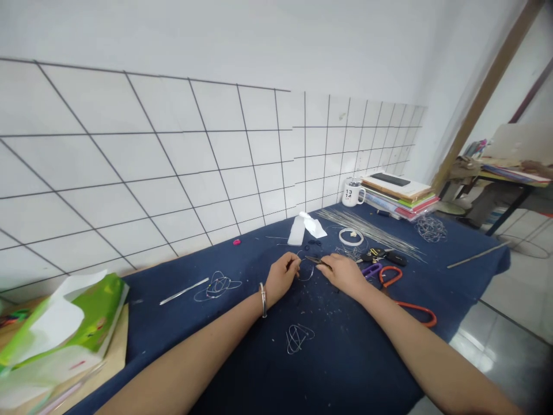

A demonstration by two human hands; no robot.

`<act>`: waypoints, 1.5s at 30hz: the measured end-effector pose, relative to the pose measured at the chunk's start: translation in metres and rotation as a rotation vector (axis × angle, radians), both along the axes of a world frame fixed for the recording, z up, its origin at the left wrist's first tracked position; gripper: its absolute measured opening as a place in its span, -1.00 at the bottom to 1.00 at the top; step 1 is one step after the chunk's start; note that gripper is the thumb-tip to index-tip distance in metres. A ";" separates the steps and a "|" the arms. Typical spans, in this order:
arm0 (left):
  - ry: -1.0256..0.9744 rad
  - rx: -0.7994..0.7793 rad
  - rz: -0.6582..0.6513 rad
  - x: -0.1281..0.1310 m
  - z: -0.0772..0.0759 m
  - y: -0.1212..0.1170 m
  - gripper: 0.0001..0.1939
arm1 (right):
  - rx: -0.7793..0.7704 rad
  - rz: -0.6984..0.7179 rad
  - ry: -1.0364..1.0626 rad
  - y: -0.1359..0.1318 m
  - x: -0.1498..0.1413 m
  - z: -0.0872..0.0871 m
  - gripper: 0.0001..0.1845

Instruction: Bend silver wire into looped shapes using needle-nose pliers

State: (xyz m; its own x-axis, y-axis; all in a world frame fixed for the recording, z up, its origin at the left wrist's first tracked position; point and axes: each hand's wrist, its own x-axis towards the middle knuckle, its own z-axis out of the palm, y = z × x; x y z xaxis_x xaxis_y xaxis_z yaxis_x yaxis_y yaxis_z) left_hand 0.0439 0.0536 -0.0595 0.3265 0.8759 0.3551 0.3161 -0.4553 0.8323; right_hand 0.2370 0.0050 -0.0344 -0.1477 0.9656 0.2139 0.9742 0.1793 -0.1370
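Observation:
My left hand (281, 276) is closed, thumb and fingers pinched on a thin wire loop (311, 271) above the dark blue cloth. My right hand (344, 275) wraps round small pliers (313, 260), whose narrow jaws point left toward the wire beside my left fingertips. Whether the jaws touch the wire is too small to tell. A tangled wire piece (299, 339) lies on the cloth in front of my hands. To the left are another bent wire shape (218, 285) and a bundle of short straight wires (184, 291).
Right of my hands lie orange-handled scissors (391, 276), black-handled cutters (391, 256), a white ring-shaped spool (351, 237) and long straight wires (371, 230). A white mug (352, 193) and stacked books (400, 193) stand behind. A green tissue pack (64, 328) sits at left.

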 end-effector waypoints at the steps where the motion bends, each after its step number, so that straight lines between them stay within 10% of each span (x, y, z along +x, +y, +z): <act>1: -0.005 -0.018 -0.005 0.000 -0.001 0.001 -0.78 | -0.003 -0.001 -0.002 0.000 0.000 0.000 -0.60; 25: -0.373 -0.455 -0.217 0.003 0.000 -0.007 -0.69 | -0.229 0.048 1.016 0.007 -0.014 -0.013 -0.77; 45: -0.244 -0.480 -0.397 -0.003 0.002 0.000 -0.74 | -0.362 0.145 1.013 0.003 -0.015 -0.008 -0.81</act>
State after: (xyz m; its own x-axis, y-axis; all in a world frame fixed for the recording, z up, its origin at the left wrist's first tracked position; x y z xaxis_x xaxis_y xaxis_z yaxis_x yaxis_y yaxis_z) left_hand 0.0410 0.0537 -0.0573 0.6162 0.7853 0.0600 -0.0220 -0.0590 0.9980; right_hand 0.2225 0.0084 -0.0423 -0.1804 0.9836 0.0066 0.3514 0.0707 -0.9336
